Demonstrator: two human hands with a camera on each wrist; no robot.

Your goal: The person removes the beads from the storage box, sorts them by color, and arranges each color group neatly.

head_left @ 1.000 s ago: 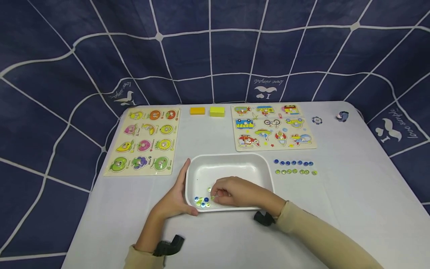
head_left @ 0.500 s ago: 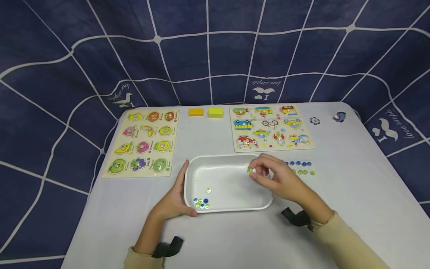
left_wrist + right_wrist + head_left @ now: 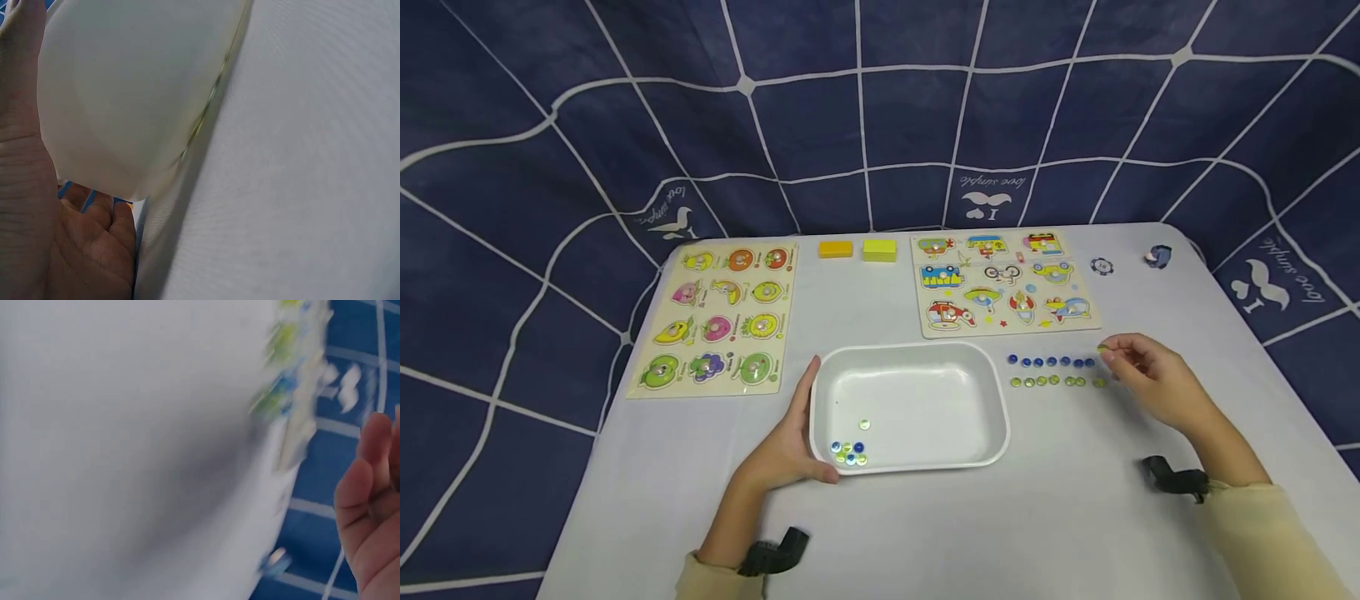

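Observation:
A white plastic tray [image 3: 917, 408] stands on the table, with several green and blue glass beads [image 3: 850, 450] in its front left corner. My left hand [image 3: 782, 446] holds the tray's left end, thumb at the front corner and fingers along the side. In the left wrist view, that hand [image 3: 94, 244] spans the tray wall [image 3: 125, 94]. My right hand [image 3: 1157, 383] pinches a green glass bead [image 3: 1102, 347] between thumb and fingertips, beside the right ends of a row of blue beads [image 3: 1052, 362] and a row of green beads [image 3: 1054, 380]. The right wrist view is blurred.
A fruit puzzle board [image 3: 711, 321] lies at the left, a vehicle puzzle board [image 3: 962, 292] behind the bead rows. Orange [image 3: 836, 249] and yellow [image 3: 879, 251] blocks sit at the back edge. A round chip [image 3: 1102, 267] and a small dark figure [image 3: 1158, 256] lie back right.
My right hand has lifted a green bead from the tray and carried it right, past the ends of the bead rows. My left hand stays on the tray.

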